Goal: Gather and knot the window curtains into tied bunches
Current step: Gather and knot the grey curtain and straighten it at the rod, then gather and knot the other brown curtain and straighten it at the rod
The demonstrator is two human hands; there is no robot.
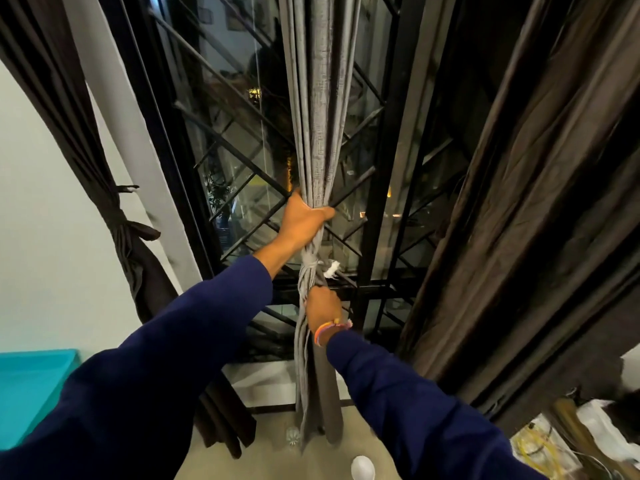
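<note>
The long grey pleated fabric curtain [317, 133] hangs mid-window, bunched, with a knot [310, 263] already cinched low down. Left hand [303, 216] is wrapped around the bunch just above it; right hand [322, 306] clutches the tail right below. I'd hold the top steady and tug the tail straight down to snug it. Right fingertips are hidden, and I can't make out the white bit [333, 268] beside the knot.

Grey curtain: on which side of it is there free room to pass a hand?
Free: the gap between the grey curtain and the brown curtain on the right. Crowded: at the knot, between left hand and right hand.
</note>
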